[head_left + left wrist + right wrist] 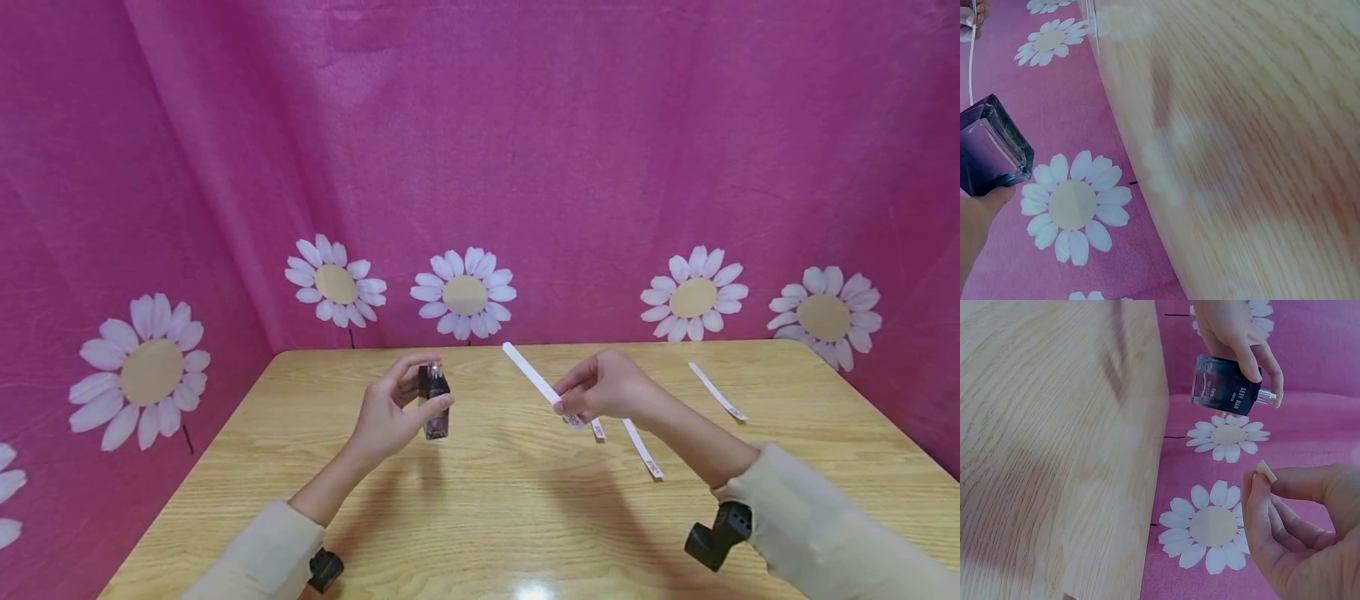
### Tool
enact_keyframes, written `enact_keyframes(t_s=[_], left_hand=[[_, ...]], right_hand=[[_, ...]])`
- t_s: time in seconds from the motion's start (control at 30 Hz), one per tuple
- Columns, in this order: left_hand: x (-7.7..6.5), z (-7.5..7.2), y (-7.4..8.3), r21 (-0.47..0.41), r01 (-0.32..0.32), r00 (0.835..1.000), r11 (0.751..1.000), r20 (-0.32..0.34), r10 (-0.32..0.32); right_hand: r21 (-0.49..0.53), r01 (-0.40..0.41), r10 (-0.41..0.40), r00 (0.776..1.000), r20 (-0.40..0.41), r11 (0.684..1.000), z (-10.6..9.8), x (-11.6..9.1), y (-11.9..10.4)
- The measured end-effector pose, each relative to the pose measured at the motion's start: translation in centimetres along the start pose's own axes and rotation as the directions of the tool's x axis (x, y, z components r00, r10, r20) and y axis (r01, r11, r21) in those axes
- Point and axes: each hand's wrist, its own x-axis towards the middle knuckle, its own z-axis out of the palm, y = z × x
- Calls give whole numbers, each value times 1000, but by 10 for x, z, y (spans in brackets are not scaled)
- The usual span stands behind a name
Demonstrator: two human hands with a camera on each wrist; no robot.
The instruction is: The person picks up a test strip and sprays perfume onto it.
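A dark glass perfume bottle (438, 410) is held upright above the table by my left hand (382, 421), thumb across its front and the index finger at the metal spray top. White lettering shows on the bottle (1219, 385) in the right wrist view. To the right, my right hand (613, 385) pinches a narrow white paper test strip (529, 372) near its printed end. The strip's free end points up and left, towards the bottle but apart from it. From the right wrist, only the strip's short end (1265, 470) is visible between thumb and finger.
On the wooden table (480, 517) lie more paper strips: one at the far right (717, 391), one below my right forearm (643, 450), and one partly hidden (597, 429) under that hand. A pink curtain (480, 150) with daisies stands behind and beside the table.
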Motion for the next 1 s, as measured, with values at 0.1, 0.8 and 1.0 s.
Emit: enact_keyframes(t_s=[0.1,0.8,1.0], left_hand=[[0,-1,0,-9,23,1000,1000,-17,-23],[0,-2,1,-44,49,996,998,-70,-52],[1,-5,2,-57,49,997,997,-58,-52]], right_hand=[[-7,3,-3,1000,1,1000,0,0,0],[-5,28,-27,999,28,1000,1,-8,5],[69,23,-26,999,47,997,-8,-13,22]])
